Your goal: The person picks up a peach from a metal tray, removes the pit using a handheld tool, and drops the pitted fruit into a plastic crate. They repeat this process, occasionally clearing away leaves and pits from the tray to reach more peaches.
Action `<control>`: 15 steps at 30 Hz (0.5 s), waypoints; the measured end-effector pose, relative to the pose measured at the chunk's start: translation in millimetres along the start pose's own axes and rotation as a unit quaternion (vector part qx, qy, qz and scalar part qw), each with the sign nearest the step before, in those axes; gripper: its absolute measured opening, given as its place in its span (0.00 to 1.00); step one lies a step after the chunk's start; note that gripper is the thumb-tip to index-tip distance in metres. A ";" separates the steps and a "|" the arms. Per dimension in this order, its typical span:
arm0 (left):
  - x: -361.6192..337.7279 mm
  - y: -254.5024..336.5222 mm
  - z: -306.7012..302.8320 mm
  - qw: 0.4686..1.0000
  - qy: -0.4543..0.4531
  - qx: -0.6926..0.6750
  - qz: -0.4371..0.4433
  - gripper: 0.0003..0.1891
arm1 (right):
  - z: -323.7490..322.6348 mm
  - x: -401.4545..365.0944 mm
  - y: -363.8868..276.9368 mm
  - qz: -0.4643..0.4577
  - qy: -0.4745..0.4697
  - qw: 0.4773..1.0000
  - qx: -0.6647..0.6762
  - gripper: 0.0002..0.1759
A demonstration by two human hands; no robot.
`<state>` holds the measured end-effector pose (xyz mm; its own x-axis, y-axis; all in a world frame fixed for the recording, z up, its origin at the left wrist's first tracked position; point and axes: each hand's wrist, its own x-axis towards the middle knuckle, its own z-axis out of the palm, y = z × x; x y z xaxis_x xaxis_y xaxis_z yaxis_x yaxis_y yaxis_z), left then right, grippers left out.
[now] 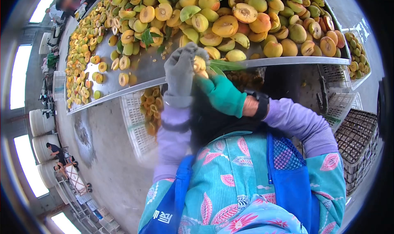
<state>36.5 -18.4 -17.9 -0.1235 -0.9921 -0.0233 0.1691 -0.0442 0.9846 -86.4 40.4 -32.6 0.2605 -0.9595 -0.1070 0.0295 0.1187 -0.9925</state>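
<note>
My left hand (179, 70), in a grey glove, is closed around a piece of cut yellow peach (200, 65) at the near edge of the metal table (283, 61). In a green glove, my right hand (223, 95) meets it from the right, its fingers closed on the same fruit; the fingertips are partly blurred. A long green leaf (226, 65) lies just behind the right hand. Beyond both hands are heaped peaches (225, 27), many halved with brown hollows or stones showing, others whole.
Below the table edge stands a white crate (137, 123) with peach halves. A crate of fruit (358, 55) is at the far right, above a dark basket (356, 143). Another person (84, 0) is at the table's far left. Large white tubs (41, 123) line the left side.
</note>
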 end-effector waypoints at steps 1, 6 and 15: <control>4.2 11.1 6.9 0.999 -0.022 0.001 -0.029 0.15 | 2.6 1.6 -2.6 -0.066 0.050 0.995 0.052 0.19; 21.4 -9.1 13.3 0.997 -0.018 0.073 -0.034 0.14 | 3.3 -4.7 -22.8 0.255 -0.034 0.820 0.511 0.17; 24.4 9.3 25.7 0.995 -0.001 0.066 -0.081 0.16 | -0.7 7.0 -23.2 0.260 -0.006 0.914 0.312 0.17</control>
<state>10.0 -40.0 -4.9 -0.1413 -0.9730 -0.1824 0.0167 -0.1866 0.9823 -86.0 30.8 -10.4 0.4059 -0.7302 -0.5495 0.4424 0.6832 -0.5810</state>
